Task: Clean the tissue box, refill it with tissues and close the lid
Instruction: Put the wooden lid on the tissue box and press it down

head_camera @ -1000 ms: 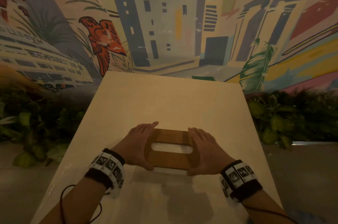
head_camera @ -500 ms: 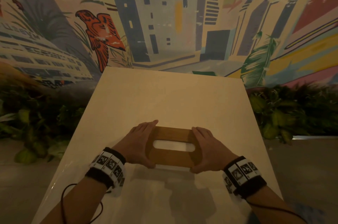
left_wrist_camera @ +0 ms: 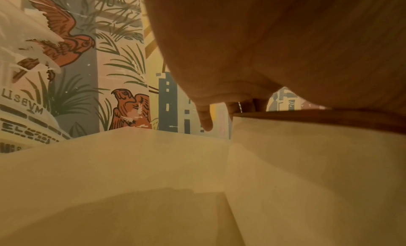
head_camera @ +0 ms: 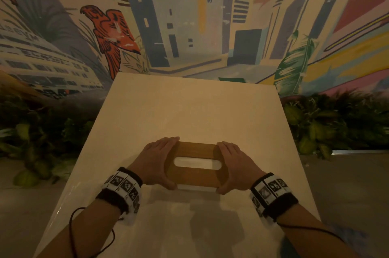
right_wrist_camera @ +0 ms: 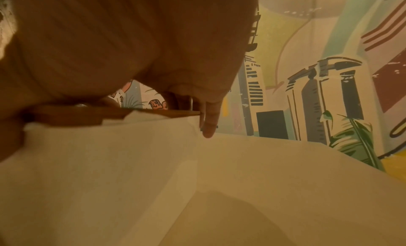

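A tissue box [head_camera: 195, 176] with a brown wooden lid and a white body stands on the white table [head_camera: 189, 110], near me. White tissue [head_camera: 197, 163] shows through the lid's long slot. My left hand [head_camera: 157, 163] grips the box's left end, thumb on the near edge and fingers over the far edge. My right hand [head_camera: 235, 167] grips the right end the same way. The left wrist view shows the lid's edge [left_wrist_camera: 318, 117] above the white side wall [left_wrist_camera: 307, 180], with my fingers [left_wrist_camera: 205, 117] hanging past the corner. The right wrist view shows the lid [right_wrist_camera: 77, 117] under my palm.
Beyond the table's far edge a painted mural wall [head_camera: 189, 26] rises close behind. Green leafy plants stand low on the left [head_camera: 42, 142] and on the right [head_camera: 326, 127] of the table. Grey floor [head_camera: 347, 184] lies to both sides.
Both hands stay on the ends of the box and the box keeps its place on the table. The head view has shifted slightly.
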Tool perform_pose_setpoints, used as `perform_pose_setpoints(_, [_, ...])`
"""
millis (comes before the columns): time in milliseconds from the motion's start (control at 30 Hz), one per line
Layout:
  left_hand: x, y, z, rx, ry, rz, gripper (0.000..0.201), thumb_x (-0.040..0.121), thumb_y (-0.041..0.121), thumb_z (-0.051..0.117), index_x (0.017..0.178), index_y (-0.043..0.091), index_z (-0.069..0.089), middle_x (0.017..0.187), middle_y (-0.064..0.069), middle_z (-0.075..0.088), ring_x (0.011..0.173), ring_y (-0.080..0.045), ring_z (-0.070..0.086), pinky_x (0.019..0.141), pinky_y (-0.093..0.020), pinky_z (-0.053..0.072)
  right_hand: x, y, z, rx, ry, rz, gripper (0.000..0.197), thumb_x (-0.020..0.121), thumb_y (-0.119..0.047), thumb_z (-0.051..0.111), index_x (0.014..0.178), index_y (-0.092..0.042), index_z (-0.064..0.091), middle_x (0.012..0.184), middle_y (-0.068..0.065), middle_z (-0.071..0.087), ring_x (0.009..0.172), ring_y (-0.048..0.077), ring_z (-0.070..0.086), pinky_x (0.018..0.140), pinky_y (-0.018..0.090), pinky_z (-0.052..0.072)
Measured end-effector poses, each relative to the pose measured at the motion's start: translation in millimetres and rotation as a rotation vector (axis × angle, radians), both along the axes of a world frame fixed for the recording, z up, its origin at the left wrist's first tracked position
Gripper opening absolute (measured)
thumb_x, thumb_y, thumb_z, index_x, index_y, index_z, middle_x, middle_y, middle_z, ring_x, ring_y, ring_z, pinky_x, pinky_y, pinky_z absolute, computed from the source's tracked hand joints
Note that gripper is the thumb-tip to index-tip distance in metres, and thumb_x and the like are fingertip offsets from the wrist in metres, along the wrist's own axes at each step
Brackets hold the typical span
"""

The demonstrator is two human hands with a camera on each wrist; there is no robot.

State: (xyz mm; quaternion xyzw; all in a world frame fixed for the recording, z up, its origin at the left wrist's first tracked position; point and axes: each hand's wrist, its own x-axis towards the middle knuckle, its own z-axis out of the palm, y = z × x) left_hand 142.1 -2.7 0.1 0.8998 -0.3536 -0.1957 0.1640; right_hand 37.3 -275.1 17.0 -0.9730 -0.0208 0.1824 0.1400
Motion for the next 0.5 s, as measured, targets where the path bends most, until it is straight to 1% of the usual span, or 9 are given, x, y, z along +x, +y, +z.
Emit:
perform_pose_setpoints(167, [-2.3,-0.9,-2.4,0.028,-0.014,-0.009,0.138,0.04,0.077,0.073,0.15,0.031,0.003,0.156,0.008,0.018,0.142,-0.016,0.016,0.119,-0.043,0.013,-0.7,2.6,0.6,-0.051,0.012,0.013,0.139,0.049,-0.067,0.079,0.151,-0.015,0.0,0.154,0.002,0.014,0.139,0.023,0.016,0.115,0.041,0.023])
perform_pose_setpoints(333, [-2.3,0.1,-4.9,0.065,0.001,-0.009,0.138,0.043,0.077,0.072,0.149,0.034,-0.004,0.159,0.008,0.009,0.146,-0.014,0.006,0.119,-0.048,0.008,1.0,5.2,7.5,-0.086,0.071,0.045,0.146,0.045,-0.073,0.077,0.151,-0.015,-0.005,0.155,0.002,0.011,0.14,0.025,0.014,0.116,0.045,0.021])
perform_pose_setpoints(500, [-4.6,0.6,-2.6,0.08,0.03,0.01,0.139,0.043,0.078,0.073,0.149,0.035,-0.006,0.161,0.009,0.005,0.146,-0.015,0.009,0.119,-0.05,0.005,0.4,8.0,7.0,-0.131,0.056,0.038,0.145,0.047,-0.072,0.078,0.151,-0.012,-0.004,0.155,0.005,0.011,0.141,0.027,0.014,0.115,0.047,0.022])
